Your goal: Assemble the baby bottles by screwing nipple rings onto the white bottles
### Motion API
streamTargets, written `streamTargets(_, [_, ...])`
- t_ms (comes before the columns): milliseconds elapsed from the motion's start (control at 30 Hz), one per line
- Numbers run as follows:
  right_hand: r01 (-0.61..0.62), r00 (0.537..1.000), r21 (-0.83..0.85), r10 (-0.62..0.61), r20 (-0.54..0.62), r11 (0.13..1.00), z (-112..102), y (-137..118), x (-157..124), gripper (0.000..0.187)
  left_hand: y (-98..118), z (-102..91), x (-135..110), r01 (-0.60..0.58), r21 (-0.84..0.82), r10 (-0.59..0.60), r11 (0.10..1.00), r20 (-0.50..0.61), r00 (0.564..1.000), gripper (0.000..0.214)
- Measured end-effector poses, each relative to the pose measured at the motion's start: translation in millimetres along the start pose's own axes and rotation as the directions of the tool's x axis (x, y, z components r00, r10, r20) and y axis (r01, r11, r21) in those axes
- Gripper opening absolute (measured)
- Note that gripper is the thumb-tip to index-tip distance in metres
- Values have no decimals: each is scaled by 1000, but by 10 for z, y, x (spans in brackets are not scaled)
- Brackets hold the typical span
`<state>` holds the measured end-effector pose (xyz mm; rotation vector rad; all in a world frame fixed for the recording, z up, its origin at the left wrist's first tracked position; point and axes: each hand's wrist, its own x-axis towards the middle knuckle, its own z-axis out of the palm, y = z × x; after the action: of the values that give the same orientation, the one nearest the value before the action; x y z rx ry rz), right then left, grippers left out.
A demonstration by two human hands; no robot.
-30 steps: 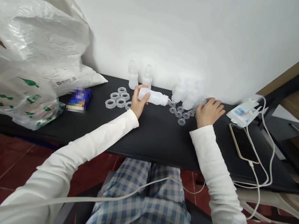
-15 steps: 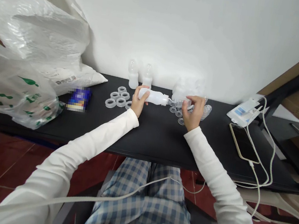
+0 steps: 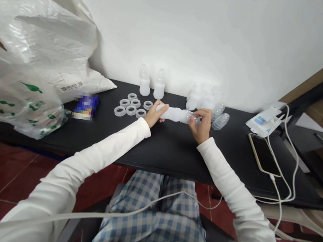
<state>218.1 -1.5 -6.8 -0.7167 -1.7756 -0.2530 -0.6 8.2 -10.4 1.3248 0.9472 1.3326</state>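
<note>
- Lengthwise, the white bottle (image 3: 173,114) was held between the fingers of both hands, its base toward the left fingers and its mouth toward the right.
- Handling, as judged: the bottle appeared light, hollow and moderately stiff, with a smooth wall likely to slip under a loose grip. The recommended hold was the body near the base, with light pressure.
- The left hand (image 3: 154,115) was closed around the base end, thumb and fingers curled about the wall.
- The right hand (image 3: 202,129) was partly closed, thumb and fingertips gripping a clear cap (image 3: 186,117) at the mouth end. The cap looked thin and rigid, best taken by its sides; full seating could not be confirmed.
- Beyond the left fingers stood two capped bottles (image 3: 159,91); clear rings (image 3: 130,113) lay to the left of those fingers.
- Beyond the right fingers was a cluster of white bottles (image 3: 194,99); loose clear caps (image 3: 221,122) lay just to the right of those fingers.
</note>
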Motion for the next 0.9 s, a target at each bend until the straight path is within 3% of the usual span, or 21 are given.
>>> streamTargets(167, [58,998,47,-58,12,997,30,14,-37,12,-1,-3,13,185,46,-190,982,175,966,53])
streamTargets(267, [81,996,19,-81,-38,997,76,-19,-43,7,10,-1,26,218,37,-221,975,192,956,52])
streamTargets(333, [24,998,-20,-25,-55,1000,103,-50,-46,5,16,14,21,208,14,-207,978,194,959,52])
streamTargets(500, [-220,974,-93,212,-85,971,134,-106,-67,12,-15,73,-16,20,-1,-19,1000,188,982,50])
streamTargets(633, [-319,945,-87,309,-108,944,147,-134,-95,15,-67,62,-34,-161,94,150,982,116,982,46])
streamTargets(800, [-405,910,-111,389,-144,908,136,-190,-76,18,-75,-17,-37,-382,330,371,863,100,923,54])
streamTargets(900, [-435,898,-128,419,-132,891,113,-203,-42,20,-45,-51,-30,-507,411,468,757,200,861,55])
